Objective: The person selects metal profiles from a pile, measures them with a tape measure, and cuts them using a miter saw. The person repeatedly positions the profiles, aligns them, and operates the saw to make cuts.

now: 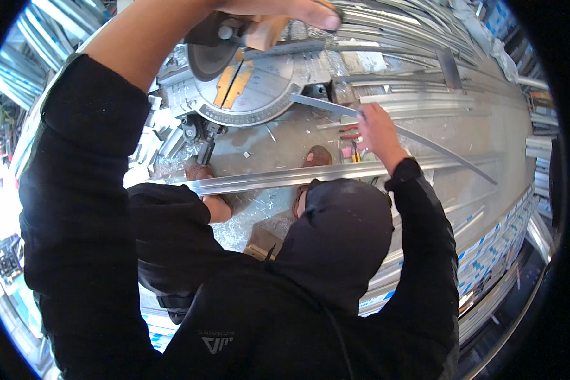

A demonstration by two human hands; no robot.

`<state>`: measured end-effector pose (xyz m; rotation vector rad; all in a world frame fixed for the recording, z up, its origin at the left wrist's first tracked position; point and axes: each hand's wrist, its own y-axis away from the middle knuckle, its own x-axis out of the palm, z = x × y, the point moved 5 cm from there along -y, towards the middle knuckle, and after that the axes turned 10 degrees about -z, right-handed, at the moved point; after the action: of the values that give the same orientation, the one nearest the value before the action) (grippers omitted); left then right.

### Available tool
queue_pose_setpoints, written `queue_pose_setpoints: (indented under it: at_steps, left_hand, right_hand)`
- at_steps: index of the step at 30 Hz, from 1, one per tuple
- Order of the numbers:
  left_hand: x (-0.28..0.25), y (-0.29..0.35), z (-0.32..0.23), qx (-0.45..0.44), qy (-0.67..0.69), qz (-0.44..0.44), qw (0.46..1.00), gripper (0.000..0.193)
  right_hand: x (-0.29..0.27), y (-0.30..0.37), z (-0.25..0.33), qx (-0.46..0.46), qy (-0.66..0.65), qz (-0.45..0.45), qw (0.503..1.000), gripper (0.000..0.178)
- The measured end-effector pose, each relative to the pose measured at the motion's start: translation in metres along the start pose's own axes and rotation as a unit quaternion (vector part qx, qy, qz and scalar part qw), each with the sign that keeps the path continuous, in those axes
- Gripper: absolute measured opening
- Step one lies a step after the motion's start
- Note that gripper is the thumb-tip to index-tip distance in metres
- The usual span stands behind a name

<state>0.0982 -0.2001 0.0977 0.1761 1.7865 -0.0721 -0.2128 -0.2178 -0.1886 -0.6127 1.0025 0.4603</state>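
My left hand (291,7), partly cut off by the top edge, is closed on the handle of a mitre saw. The round saw blade (212,60) hangs over the saw's grey turntable (269,85), which has a slotted yellow insert (234,83). In my right hand (380,133) is a thin, flat metal strip (440,151), gripped between thumb and fingers. Its left end reaches the right front rim of the turntable; the other end extends down to the right. Below it, a long silver metal profile (285,178) lies crosswise in front of my knees.
Red-handled pliers (349,133) and a yellow-handled tool (356,153) lie near my right hand. Long metal profiles (399,31) are heaped behind the saw, with more stacked at right. Metal offcuts (149,147) litter the left. A cardboard box (263,244) sits between my legs.
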Motion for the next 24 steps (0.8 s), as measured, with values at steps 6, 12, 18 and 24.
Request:
queue_pose_setpoints:
  at_steps: [6, 12, 18, 24]
  left_hand:
    - [-0.019, 0.011, -0.001, 0.02, 0.06, 0.032, 0.997, 0.087]
    - [-0.012, -0.003, 0.009, 0.018, 0.051, 0.059, 0.997, 0.081]
    - [0.008, -0.013, 0.018, 0.028, 0.058, 0.074, 0.995, 0.08]
    - [0.017, -0.011, 0.021, 0.038, 0.063, 0.074, 0.995, 0.079]
  right_hand:
    - [0.096, -0.113, 0.043, -0.009, -0.077, 0.066, 0.995, 0.02]
    - [0.141, -0.169, 0.027, 0.012, -0.118, 0.075, 0.99, 0.019]
    - [0.117, -0.186, 0.02, 0.086, 0.03, 0.014, 0.996, 0.05]
    - [0.105, -0.188, 0.036, 0.03, 0.102, -0.096, 0.99, 0.075]
